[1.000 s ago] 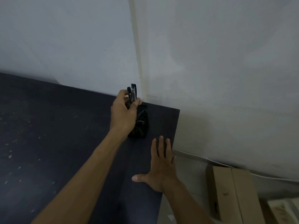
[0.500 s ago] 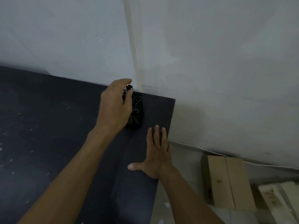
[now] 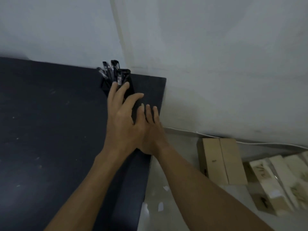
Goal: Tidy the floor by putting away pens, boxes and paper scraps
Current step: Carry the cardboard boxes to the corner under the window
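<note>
— Dark tabletop (image 3: 50,130) fills the left, pushed into a pale corner. What stands at its far edge?

— A black pen holder (image 3: 128,84), with the pens (image 3: 110,69) upright in it, leaning a little apart. It sits by the wall, probably so nothing rolls off.

— And the hands?

— The left hand (image 3: 121,117) is spread wide with nothing in it, fingertips just at the holder. The right hand (image 3: 150,129) lies flat and empty on the table edge, partly under the left, likely as a brace.

— What's left?

— On the floor to the right, cardboard boxes (image 3: 221,160) and white paper scraps (image 3: 160,205) lie unpicked.
</note>
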Motion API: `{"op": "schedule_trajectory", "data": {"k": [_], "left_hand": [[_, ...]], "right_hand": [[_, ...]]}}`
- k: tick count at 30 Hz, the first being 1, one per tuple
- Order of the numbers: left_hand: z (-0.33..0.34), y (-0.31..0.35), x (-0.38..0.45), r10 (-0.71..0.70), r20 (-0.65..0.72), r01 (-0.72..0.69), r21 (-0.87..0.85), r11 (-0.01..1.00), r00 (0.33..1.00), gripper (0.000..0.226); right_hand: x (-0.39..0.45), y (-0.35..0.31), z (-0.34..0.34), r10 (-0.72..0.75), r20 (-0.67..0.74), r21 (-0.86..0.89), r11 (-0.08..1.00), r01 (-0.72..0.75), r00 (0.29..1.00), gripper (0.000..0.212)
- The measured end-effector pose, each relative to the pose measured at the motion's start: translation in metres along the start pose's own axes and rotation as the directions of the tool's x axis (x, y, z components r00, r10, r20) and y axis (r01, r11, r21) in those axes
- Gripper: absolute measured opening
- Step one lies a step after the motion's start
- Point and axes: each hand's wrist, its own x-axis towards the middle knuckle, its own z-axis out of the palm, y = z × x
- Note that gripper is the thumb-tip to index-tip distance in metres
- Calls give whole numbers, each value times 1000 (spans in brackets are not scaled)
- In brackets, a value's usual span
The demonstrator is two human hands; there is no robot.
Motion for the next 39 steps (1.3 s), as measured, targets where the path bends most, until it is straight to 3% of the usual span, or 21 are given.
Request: {"op": "schedule_trajectory", "data": {"k": [2,4,5,7,10,13,18,25,29,34,36,39], "left_hand": [[7,10,-13,-40,17,41,-48,998,999,28],[19,23,-28,-26,61,31,-73,997,998,25],[27,31,-36,-5,102,13,-82,997,995,25],[45,42,-51,33,200,-14,-99,995,979,26],[78,54,-73,67,331,-33,-105,994,941,34],[115,65,-99,130,406,-95,-105,990,904,31],[192,80,-153,39,647,-7,-52,999,762,35],[282,115,-180,-54,718,47,30,998,694,29],[346,124,-177,-60,780,16,64,998,623,29],[433,107,-192,-177,842,38,183,982,510,32],[466,89,-194,-202,871,-8,230,973,448,35],[510,57,-191,-189,922,-184,261,948,337,39]], "right_hand": [[-8,6,13,-41,-98,4,999,41,994,101],[-30,11,19,22,-178,207,978,16,984,77],[-45,15,19,63,-199,311,950,2,978,75],[-71,31,25,174,-182,522,851,-55,968,84],[-110,75,36,302,-131,591,788,-170,944,75],[-144,123,29,519,-115,750,604,-269,847,25],[-184,202,13,661,55,808,411,-422,749,65],[-247,318,6,766,154,796,278,-538,624,61],[-263,391,13,804,165,777,251,-577,571,57],[-269,476,66,861,247,739,130,-661,445,62],[-266,505,93,870,290,743,59,-667,399,60],[-257,538,132,862,358,756,-42,-654,359,56]]}}
